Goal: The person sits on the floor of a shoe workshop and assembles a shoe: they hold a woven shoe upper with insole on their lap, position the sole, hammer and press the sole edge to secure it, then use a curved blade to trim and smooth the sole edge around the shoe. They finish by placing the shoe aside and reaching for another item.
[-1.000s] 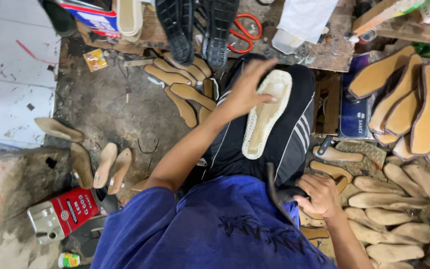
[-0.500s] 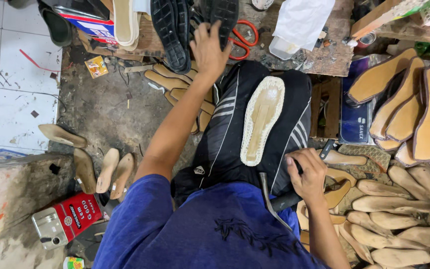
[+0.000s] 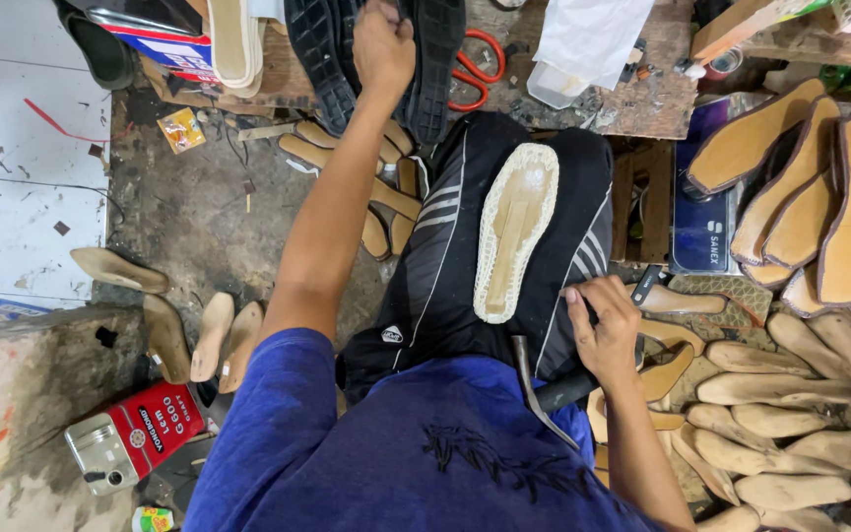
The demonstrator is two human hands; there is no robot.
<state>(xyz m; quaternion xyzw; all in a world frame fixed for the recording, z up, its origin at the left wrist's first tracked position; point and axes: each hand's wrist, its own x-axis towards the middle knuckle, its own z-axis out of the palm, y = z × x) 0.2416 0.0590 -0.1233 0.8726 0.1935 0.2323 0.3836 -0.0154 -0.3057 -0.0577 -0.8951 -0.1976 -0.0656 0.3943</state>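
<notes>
Left hand: the left hand (image 3: pixel 383 44) is stretched out far ahead to the desk (image 3: pixel 632 103), knuckles up, its fingers (image 3: pixel 371 74) curled down between two black treaded soles (image 3: pixel 319 54); whether they clasp one of them cannot be told, as the fingertips are hidden.
Black soles: one lies just left of the left fingers, the other (image 3: pixel 437 59) just right of them, both touching the hand and hanging over the desk's near edge.
Right hand: the right hand (image 3: pixel 603 330) sits low beside the right thigh, its fingers (image 3: pixel 583 305) bent and pressed on the black trouser cloth; no clear grasp shows.
Pale insole: a cream insole with a woven rim (image 3: pixel 514 232) lies flat along the right thigh, just left of the right fingers and close to touching them, well below the left fingers.
Hammer: a dark-handled tool with a curved metal claw (image 3: pixel 541 389) lies on the lap just below the right hand.
Scissors: red-handled scissors (image 3: pixel 473 69) rest on the desk just right of the left fingers, beyond the second black sole.
Tan soles: a stack of tan soles (image 3: pixel 810 207) stands far right of the right fingers; paler loose ones (image 3: pixel 790 433) are piled below it.
Red tin: a red rectangular tin (image 3: pixel 130 438) lies on the floor, far left of both hands.
</notes>
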